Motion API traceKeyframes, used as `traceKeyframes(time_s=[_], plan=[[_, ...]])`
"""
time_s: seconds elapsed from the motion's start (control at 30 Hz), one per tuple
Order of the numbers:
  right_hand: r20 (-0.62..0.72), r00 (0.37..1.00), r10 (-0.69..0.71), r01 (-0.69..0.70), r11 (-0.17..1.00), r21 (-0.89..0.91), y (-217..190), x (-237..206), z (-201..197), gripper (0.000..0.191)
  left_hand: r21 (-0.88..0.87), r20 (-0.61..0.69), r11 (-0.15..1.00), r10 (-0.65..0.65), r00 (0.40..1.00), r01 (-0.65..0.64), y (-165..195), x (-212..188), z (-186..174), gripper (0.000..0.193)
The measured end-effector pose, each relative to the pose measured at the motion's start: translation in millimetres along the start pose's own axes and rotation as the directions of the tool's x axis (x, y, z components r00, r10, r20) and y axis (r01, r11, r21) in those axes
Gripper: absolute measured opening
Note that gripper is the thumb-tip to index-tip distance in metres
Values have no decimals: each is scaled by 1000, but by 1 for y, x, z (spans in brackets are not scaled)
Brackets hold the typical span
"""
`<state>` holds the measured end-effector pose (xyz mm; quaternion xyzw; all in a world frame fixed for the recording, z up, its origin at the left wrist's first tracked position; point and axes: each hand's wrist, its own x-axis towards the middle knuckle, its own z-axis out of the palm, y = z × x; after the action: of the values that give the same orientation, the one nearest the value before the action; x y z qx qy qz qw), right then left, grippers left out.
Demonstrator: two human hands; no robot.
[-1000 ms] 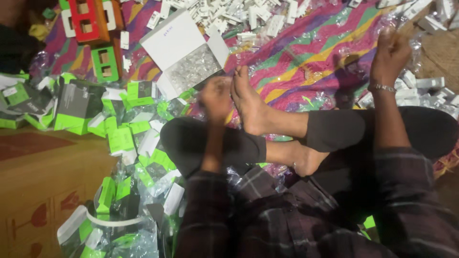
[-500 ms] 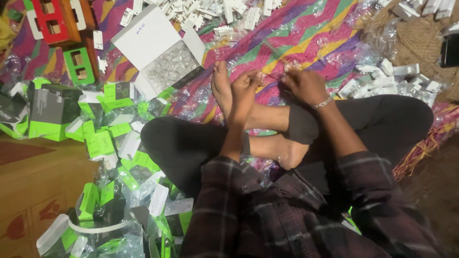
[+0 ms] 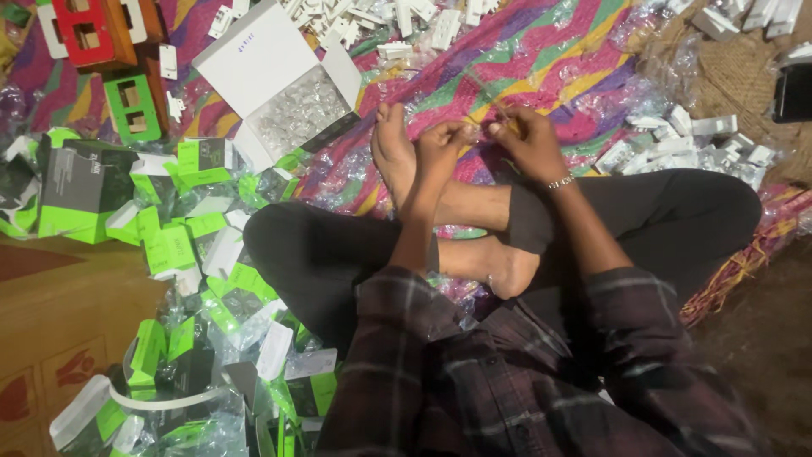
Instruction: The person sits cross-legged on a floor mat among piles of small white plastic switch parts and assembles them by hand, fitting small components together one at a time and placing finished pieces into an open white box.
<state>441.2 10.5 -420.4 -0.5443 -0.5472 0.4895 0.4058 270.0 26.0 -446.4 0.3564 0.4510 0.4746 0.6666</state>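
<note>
The left hand and the right hand were held close together above the crossed legs, just beyond the raised bare foot. A small clear plastic sleeve lay between the two hands, pinched by the fingertips of both. Both hands were closed on it, fingers curled. The sleeve appeared thin, transparent and glossy; its contents could not be made out. The right wrist carried a metal bracelet. Beneath the hands lay a striped multicoloured cloth on the floor. An open white box of small clear pieces stood well apart to the left. Green-and-white cartons lay heaped near the left knee. White plastic parts lay scattered near the right knee.
</note>
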Motion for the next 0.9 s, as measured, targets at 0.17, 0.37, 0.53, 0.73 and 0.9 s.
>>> traceKeyframes(time_s=[0.17,0.37,0.53,0.73,0.9], plan=[[150,979,137,-148,987,65,-9,6,7,16,5,57,998,-57,997,56,1,-5,-3,18],[176,961,215,-250,945,209,1,4,2,16,-12,120,998,-58,991,59,8,-10,-2,29],[127,986,108,-124,984,125,-1,5,3,19,23,150,997,-78,986,76,7,-9,-4,18],[178,974,139,-136,990,-27,-11,5,2,21,-85,165,993,-65,984,80,5,-6,-6,19],[192,969,155,-158,987,-1,-10,5,2,18,71,185,997,-21,983,8,5,-7,-4,17]])
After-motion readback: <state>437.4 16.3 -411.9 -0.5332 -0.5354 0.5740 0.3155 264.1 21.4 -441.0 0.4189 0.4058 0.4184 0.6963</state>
